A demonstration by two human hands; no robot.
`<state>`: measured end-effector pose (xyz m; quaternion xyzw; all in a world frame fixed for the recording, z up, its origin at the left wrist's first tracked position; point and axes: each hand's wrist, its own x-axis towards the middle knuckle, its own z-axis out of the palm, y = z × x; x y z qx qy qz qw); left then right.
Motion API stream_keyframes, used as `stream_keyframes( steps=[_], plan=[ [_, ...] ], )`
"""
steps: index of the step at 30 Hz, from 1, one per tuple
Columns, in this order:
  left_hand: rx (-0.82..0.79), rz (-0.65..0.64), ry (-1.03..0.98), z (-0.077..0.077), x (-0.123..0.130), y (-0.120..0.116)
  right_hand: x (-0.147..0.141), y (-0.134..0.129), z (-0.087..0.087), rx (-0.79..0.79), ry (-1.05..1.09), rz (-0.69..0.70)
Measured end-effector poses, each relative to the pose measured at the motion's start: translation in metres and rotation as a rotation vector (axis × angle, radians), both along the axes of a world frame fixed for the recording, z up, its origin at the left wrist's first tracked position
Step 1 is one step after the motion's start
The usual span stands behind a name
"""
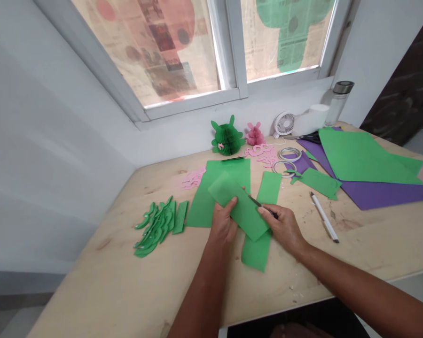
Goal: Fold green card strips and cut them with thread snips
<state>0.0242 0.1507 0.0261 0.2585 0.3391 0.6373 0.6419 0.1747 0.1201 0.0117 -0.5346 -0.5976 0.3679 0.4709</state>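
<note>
My left hand (225, 220) pinches a green paper strip (248, 216) by its lower left edge, thumb on top. In my right hand (282, 227) is a pair of scissors (255, 201), its dark blades at the strip's upper right edge. The fingers wrap the handles, which are mostly hidden. Beneath the held strip lie another green strip (255, 253) and a larger green sheet (200, 206), flat on the table. Left of my left hand sits a pile of green paper cutouts (157, 227), beside a small green rectangle (180, 217).
Behind my hands stand a green honeycomb paper figure (227, 138) and a smaller pink one (255, 135). Tape rolls (284, 169), a white pen (324, 217), green sheets (359, 155) and purple paper (384, 195) lie to the right. A fan (285, 124) and bottle (338, 103) stand by the wall.
</note>
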Motion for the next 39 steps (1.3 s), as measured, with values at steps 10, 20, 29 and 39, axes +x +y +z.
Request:
stream_keyframes(
  steps=[10, 20, 29, 39],
  plan=[
    [-0.005, -0.005, 0.006, 0.0004, 0.0020, -0.0009, -0.0001, 0.0007, -0.0018, 0.000, 0.009, -0.016],
    [0.000, -0.025, 0.015, 0.0030, 0.0075, -0.0056, 0.0001, 0.0005, 0.0001, 0.004, 0.024, -0.021],
    [0.003, -0.038, 0.030, 0.0049, 0.0086, -0.0073, 0.0000, 0.0009, 0.0003, 0.013, 0.036, -0.026],
    [-0.020, -0.021, 0.017, 0.0033, 0.0097, -0.0065, 0.0004, 0.0021, -0.0024, 0.022, 0.033, -0.042]
  ],
)
